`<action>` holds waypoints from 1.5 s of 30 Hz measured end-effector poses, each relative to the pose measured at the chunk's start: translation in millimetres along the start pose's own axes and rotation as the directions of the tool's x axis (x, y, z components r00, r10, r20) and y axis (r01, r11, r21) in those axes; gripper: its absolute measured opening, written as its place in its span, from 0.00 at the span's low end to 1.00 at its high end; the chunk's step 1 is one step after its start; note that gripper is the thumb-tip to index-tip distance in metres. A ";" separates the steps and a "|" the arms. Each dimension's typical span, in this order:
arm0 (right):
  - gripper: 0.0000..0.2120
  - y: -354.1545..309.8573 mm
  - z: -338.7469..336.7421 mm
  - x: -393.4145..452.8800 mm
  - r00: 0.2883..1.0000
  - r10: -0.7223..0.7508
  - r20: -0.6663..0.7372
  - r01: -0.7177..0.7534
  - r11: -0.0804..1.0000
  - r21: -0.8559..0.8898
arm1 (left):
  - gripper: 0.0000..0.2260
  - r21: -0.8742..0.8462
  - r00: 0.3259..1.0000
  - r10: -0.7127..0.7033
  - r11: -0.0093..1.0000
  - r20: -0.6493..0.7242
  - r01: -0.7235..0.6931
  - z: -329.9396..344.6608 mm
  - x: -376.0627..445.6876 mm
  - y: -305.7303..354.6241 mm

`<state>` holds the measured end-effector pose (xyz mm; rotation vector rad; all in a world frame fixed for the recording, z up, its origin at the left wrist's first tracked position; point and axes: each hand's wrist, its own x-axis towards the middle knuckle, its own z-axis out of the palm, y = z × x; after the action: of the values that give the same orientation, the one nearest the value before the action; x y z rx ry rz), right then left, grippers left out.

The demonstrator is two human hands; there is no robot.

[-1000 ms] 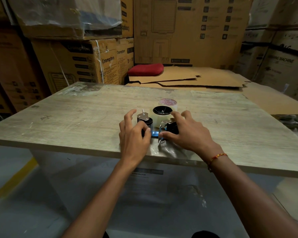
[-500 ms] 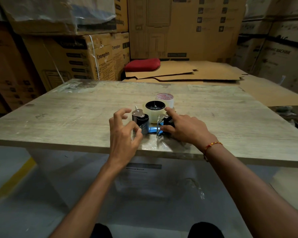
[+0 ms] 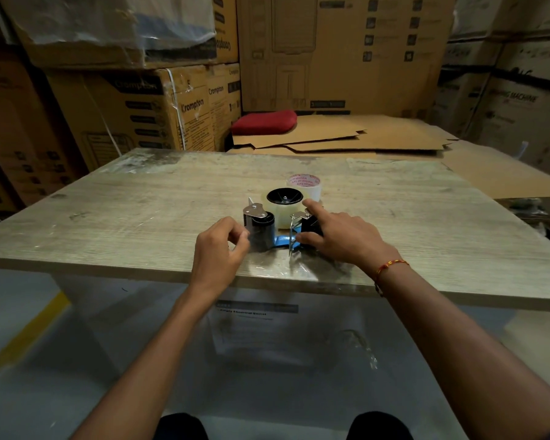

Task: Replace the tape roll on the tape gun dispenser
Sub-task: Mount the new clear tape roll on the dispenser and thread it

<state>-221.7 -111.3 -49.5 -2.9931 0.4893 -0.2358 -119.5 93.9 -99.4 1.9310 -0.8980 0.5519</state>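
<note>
A tape gun dispenser [image 3: 281,240] with a blue frame lies on its side near the front edge of the wooden table [image 3: 134,217]. A clear tape roll [image 3: 281,217] sits on its black hub. Behind it stands a second tape roll [image 3: 308,185] with red print on its core. My left hand [image 3: 218,249] pinches thumb and forefinger at the side of the black roller by the metal blade, seemingly on the clear tape end. My right hand [image 3: 340,239] grips the black handle, forefinger stretched toward the roll.
Flattened cardboard sheets [image 3: 362,134] and a red cushion [image 3: 264,122] lie behind the table. Stacked cartons [image 3: 140,112] wall in the back and both sides. Crumpled clear film [image 3: 299,265] lies at the table's front edge under the dispenser.
My left hand's fingers, spread over the roller before, have closed into a pinch at its side. My right hand stays on the handle. The camera has moved closer and lower.
</note>
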 end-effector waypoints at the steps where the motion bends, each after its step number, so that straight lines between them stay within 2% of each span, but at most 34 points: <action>1: 0.32 0.0 0.3 0.0 1.000 -0.001 -0.001 0.001 1.000 -0.002 | 0.06 -0.002 0.999 -0.044 0.999 0.004 0.044 -0.4 2.2 0.3; 4: 0.32 0.0 0.9 0.1 1.000 -0.001 0.003 0.001 1.000 -0.002 | 0.06 0.028 0.986 -0.164 0.986 0.025 0.164 -0.5 4.2 4.8; 8: 0.32 -0.1 0.2 0.2 1.000 0.001 -0.003 -0.001 1.000 0.000 | 0.08 -0.187 0.916 -0.386 0.897 0.112 0.401 0.7 2.1 15.9; 9: 0.33 0.2 0.6 0.4 1.000 0.001 -0.003 -0.001 1.000 0.001 | 0.07 -0.216 0.906 -0.406 0.880 0.117 0.422 0.0 1.8 17.8; 13: 0.33 0.6 2.2 0.8 1.000 -0.001 -0.005 0.001 1.000 -0.006 | 0.06 -0.205 0.920 -0.378 0.897 0.109 0.392 -3.0 0.1 16.5; 17: 0.33 -0.1 2.1 0.6 1.000 -0.003 -0.012 0.003 1.000 -0.013 | 0.03 -0.296 0.911 -0.384 0.862 0.150 0.412 -7.5 -1.5 15.7; 19: 0.33 -0.6 1.3 0.1 1.000 -0.002 -0.008 0.002 1.000 -0.010 | 0.08 -0.299 0.899 -0.395 0.849 0.189 0.436 -9.0 -2.2 14.0; 22: 0.33 -1.2 0.2 -0.5 1.000 0.000 -0.001 0.000 1.000 -0.005 | 0.02 -0.321 0.890 -0.409 0.831 0.202 0.455 -10.5 -2.0 11.7; 26: 0.33 -1.1 0.8 0.3 1.000 0.016 0.001 -0.016 1.000 -0.003 | 0.05 -0.335 0.899 -0.396 0.835 0.187 0.437 -9.5 -5.2 11.0; 36: 0.33 -1.5 -1.2 4.8 0.998 0.037 0.045 -0.038 0.999 0.018 | 0.06 -0.274 0.944 -0.276 0.907 0.181 0.318 -22.1 -13.4 11.0; 45: 0.33 2.4 -1.3 5.2 0.999 0.000 0.035 -0.001 0.999 0.032 | 0.07 -0.214 0.933 -0.344 0.909 0.101 0.359 -14.1 7.7 -1.5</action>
<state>-217.8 -115.3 -47.7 -2.9605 0.4775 -0.1897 -113.7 103.9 -88.1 1.8463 -0.5984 0.1666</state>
